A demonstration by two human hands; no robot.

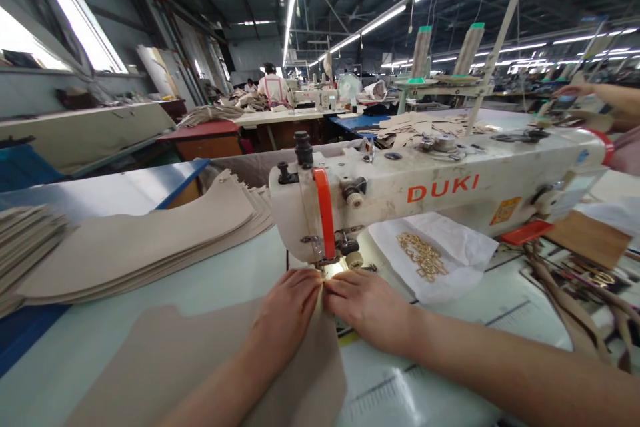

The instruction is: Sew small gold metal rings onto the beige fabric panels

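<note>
A beige fabric piece [200, 360] lies flat on the pale table, its far edge reaching the needle area of a white sewing machine [385, 177] marked DUKI. My left hand [286, 307] rests over this piece with bent fingers pressed together, its fingertips gripping the edge right by the lit needle area. From the other side my right hand [370, 307] meets it, fingers closed on the same edge. The two sets of fingertips almost touch. Needle and presser foot are mostly hidden behind them.
To the left are a stack of beige cut pieces [150, 247] and another pile [30, 250]. Gold metal rings [424, 257] lie on white paper [465, 250] under the machine arm. Beige straps [557, 300] hang at right. Another person's arm [613, 97] shows at far right.
</note>
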